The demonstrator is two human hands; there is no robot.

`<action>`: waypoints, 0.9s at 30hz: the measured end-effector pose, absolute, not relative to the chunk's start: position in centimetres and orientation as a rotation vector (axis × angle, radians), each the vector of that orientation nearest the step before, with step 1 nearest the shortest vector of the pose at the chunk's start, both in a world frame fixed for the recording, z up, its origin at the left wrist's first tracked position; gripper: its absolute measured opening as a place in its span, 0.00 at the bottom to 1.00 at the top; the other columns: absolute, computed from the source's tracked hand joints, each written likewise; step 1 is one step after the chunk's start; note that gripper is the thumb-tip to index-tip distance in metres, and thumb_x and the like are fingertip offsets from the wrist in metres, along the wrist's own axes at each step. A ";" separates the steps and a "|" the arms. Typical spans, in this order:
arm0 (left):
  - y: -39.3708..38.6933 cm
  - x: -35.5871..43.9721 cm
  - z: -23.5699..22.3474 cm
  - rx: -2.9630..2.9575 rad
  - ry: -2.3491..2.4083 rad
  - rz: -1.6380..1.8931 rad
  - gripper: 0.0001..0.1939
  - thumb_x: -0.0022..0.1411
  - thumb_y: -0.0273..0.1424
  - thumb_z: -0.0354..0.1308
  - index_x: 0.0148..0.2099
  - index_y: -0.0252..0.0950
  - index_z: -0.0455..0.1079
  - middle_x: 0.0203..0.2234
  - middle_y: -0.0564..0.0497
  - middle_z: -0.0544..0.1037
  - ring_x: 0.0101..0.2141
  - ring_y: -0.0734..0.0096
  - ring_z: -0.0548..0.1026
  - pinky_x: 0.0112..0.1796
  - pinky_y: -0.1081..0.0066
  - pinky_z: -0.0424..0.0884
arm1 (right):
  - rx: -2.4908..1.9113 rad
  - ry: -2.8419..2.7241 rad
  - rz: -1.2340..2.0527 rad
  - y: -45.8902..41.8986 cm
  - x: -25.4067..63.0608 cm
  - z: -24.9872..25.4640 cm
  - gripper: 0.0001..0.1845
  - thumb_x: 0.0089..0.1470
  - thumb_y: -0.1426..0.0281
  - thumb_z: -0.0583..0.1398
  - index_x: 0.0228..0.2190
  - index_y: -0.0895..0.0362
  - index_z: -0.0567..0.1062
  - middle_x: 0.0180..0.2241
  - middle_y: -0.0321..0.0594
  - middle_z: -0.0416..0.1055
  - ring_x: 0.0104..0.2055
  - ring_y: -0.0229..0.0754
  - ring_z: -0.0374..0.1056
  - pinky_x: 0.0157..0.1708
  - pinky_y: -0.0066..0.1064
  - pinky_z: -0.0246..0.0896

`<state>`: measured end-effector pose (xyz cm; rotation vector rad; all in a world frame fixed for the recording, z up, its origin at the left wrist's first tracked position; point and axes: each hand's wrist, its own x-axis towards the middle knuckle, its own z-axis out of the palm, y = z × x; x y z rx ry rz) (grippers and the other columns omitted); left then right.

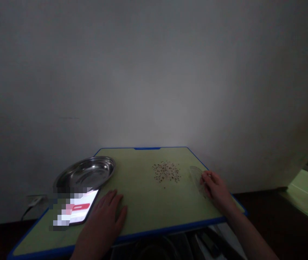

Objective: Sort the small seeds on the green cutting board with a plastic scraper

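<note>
My left hand (pixel 106 216) rests palm down on the table, fingers stretched out and thumb apart, just right of a lit phone (pixel 79 213). At the right side of the table, my right hand (pixel 215 189) has its fingers closed on a thin see-through plastic piece (pixel 196 177) with a curved edge. Whether that is a bag or a lid I cannot tell; the fingers hide part of it. Small dark and pale grains (pixel 166 171) lie scattered in a loose patch between the hands, nearer the right one.
A shiny oval metal basin (pixel 89 173) stands at the left edge, behind the phone. The pale green table (pixel 140 216) has a blue rim and backs onto a grey wall (pixel 148 72). Dark items (pixel 205 242) sit below its front edge. A cable plug (pixel 36 200) is at lower left.
</note>
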<state>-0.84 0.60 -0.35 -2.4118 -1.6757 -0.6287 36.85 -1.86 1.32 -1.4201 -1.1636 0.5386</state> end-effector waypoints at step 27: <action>0.5 -1.0 -0.1 -2.415 -1.678 -0.614 0.24 0.60 0.42 0.46 0.50 0.34 0.72 0.52 0.39 0.74 0.53 0.51 0.71 0.51 0.51 0.68 | -1.777 -1.697 0.318 2.9 35.0 1.4 0.06 0.52 0.72 0.55 0.26 0.56 0.71 0.24 0.38 0.73 0.27 0.41 0.67 0.28 0.29 0.56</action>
